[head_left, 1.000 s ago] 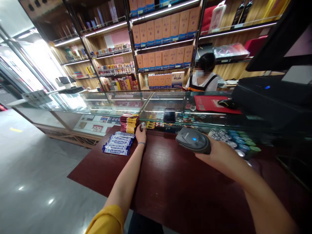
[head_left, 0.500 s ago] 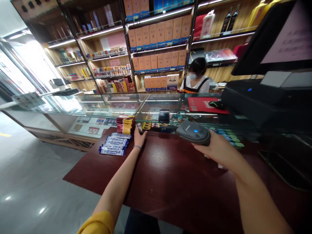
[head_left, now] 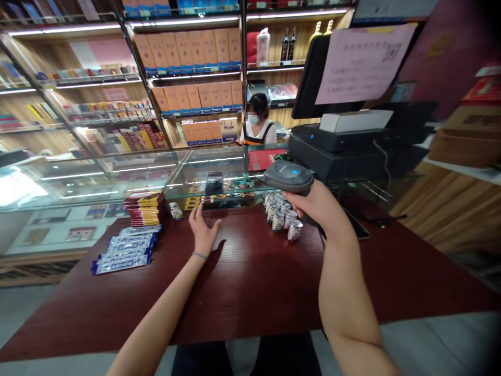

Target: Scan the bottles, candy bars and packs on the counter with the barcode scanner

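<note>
My right hand (head_left: 315,201) is wrapped round the handle of a dark grey barcode scanner (head_left: 289,176) with a blue light on top. Below it, several small jars with silvery lids (head_left: 278,219) stand grouped on the dark red wooden table (head_left: 242,292). Above the table's middle, my left hand (head_left: 203,232) is empty, its fingers apart. A single small jar (head_left: 176,210) stands to its left, beside a stack of red and yellow packets (head_left: 144,209). Nearer me lies a row of blue and white sachets (head_left: 125,250).
A glass display counter (head_left: 117,180) runs along the table's far edge. At the right stand a monitor (head_left: 309,78) with a pink paper on it and a black cash drawer (head_left: 329,156). A masked person (head_left: 258,125) is behind the counter, before shelves of boxes (head_left: 195,49).
The view has swung right. My left hand has let go of the small jar by the packet stack and moved right, away from it. The scanner stays in my right hand.
</note>
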### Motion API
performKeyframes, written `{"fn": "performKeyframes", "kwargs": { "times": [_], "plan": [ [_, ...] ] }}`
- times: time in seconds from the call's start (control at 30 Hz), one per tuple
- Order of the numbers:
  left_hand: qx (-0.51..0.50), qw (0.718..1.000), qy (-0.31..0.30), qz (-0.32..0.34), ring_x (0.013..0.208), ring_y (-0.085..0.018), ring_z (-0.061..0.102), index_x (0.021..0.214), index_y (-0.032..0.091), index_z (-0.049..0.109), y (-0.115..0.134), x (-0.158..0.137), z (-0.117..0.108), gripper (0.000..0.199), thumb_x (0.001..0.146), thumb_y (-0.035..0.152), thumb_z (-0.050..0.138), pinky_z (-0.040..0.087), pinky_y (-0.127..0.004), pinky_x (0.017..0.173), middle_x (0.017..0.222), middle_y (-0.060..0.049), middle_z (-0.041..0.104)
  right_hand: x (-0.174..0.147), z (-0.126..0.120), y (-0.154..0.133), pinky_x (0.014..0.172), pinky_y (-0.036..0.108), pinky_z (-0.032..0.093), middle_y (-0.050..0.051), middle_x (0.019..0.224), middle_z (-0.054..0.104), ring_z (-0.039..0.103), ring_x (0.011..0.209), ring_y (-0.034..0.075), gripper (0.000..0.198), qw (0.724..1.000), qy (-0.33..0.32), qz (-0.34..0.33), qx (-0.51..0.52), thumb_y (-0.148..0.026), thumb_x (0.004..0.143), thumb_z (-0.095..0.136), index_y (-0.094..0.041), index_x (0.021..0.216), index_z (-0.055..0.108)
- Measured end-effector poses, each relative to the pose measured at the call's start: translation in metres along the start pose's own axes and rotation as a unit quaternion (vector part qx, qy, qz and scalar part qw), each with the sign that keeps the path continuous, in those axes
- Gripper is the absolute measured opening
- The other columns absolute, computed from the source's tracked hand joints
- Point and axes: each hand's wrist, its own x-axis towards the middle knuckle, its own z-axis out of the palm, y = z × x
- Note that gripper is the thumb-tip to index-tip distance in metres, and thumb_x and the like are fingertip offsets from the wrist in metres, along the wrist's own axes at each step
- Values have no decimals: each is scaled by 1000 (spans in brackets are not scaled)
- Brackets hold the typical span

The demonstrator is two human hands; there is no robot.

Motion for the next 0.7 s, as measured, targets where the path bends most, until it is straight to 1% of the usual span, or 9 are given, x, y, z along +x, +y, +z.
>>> {"fn": "performKeyframes", "kwargs": {
  "times": [0.03, 0.1, 0.2, 0.27, 0.33, 0.43, 0.53, 0.63, 0.7],
  "plan": [
    [-27, 999, -22, 14, 149, -37, 34, 156, 19, 38, 14, -6, 12, 87, 82, 40, 79, 28, -56, 125, 152, -20, 36, 0, -4, 2, 51, 32, 44, -4, 54, 58, 53, 44, 17, 16, 1000, 6, 0, 7, -35, 83, 71, -26, 84, 58],
    [-89, 993, -72, 17, 140, -33, 43, 156, 23, 39, 42, -19, 37, 83, 84, 39, 77, 38, -54, 120, 144, -17, 42, 0, -11, 6, 51, 32, 44, -5, 55, 58, 52, 43, 17, 18, 1000, 17, 9, 17, -35, 82, 71, -26, 82, 56],
    [-177, 973, -147, 2, 126, -29, 53, 156, 29, 39, 79, -38, 74, 81, 85, 38, 77, 49, -51, 109, 139, -14, 42, -2, -20, 9, 51, 32, 44, -4, 52, 57, 52, 42, 16, 21, 999, 38, 17, 22, -36, 83, 70, -25, 77, 54],
    [-218, 958, -185, -1, 122, -27, 54, 156, 31, 40, 99, -50, 94, 82, 83, 35, 79, 51, -48, 106, 136, -13, 43, -4, -25, 8, 52, 31, 44, -4, 50, 55, 51, 42, 15, 25, 999, 47, 13, 19, -37, 84, 69, -25, 70, 52],
    [-247, 946, -210, -9, 123, -26, 53, 154, 32, 43, 112, -58, 110, 81, 82, 30, 80, 50, -47, 107, 135, -12, 42, -6, -30, 7, 52, 31, 44, -3, 49, 54, 51, 43, 15, 29, 999, 43, 13, 13, -37, 85, 67, -25, 64, 51],
    [-263, 938, -224, -19, 126, -27, 51, 150, 31, 49, 122, -66, 126, 79, 79, 22, 80, 45, -47, 113, 133, -11, 42, -8, -36, 5, 50, 31, 44, -2, 49, 55, 51, 43, 15, 30, 999, 43, 24, 20, -37, 84, 67, -25, 63, 50],
    [-261, 938, -228, -26, 126, -27, 51, 147, 29, 53, 124, -69, 134, 76, 77, 17, 79, 42, -48, 116, 130, -10, 43, -9, -38, 4, 50, 31, 45, -1, 50, 56, 52, 44, 16, 27, 998, 54, 29, 27, -36, 83, 68, -25, 64, 52],
    [-265, 935, -235, -32, 121, -26, 55, 143, 28, 57, 122, -71, 139, 69, 78, 14, 76, 45, -46, 112, 130, -11, 45, -9, -37, 5, 51, 31, 46, -1, 50, 56, 52, 44, 16, 24, 998, 51, 32, 28, -34, 83, 68, -24, 66, 53],
    [-277, 930, -239, -38, 115, -25, 58, 138, 27, 59, 122, -72, 142, 61, 81, 14, 74, 49, -44, 106, 131, -11, 48, -8, -36, 6, 49, 31, 45, -2, 51, 56, 52, 43, 15, 22, 997, 50, 35, 39, -33, 82, 68, -24, 69, 54]
  ]
}}
